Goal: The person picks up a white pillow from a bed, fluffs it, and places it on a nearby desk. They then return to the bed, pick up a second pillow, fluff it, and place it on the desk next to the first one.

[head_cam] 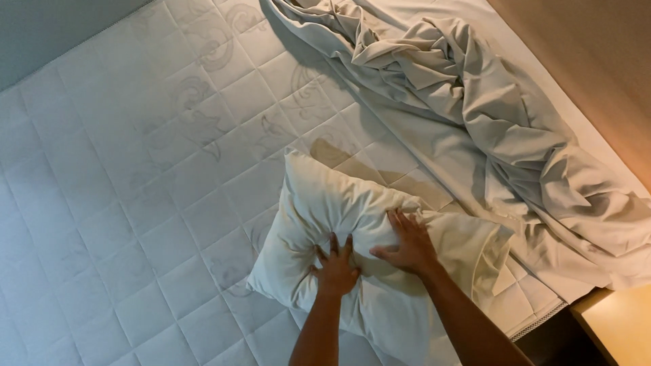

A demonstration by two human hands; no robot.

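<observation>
A white pillow (319, 203) in a pale pillowcase lies on the bare quilted mattress (122, 169), near the mattress's lower right. My left hand (336, 268) presses into the pillow's middle with fingers bunched into the fabric. My right hand (407, 244) lies flat on the pillow just to the right, fingers spread. The loose open end of the pillowcase (481, 254) sticks out to the right of my right hand.
A crumpled cream sheet (475, 115) is heaped along the right side of the mattress. A wooden headboard or wall panel (597, 61) runs along the upper right. A light wooden bedside surface (617, 325) sits at the lower right corner.
</observation>
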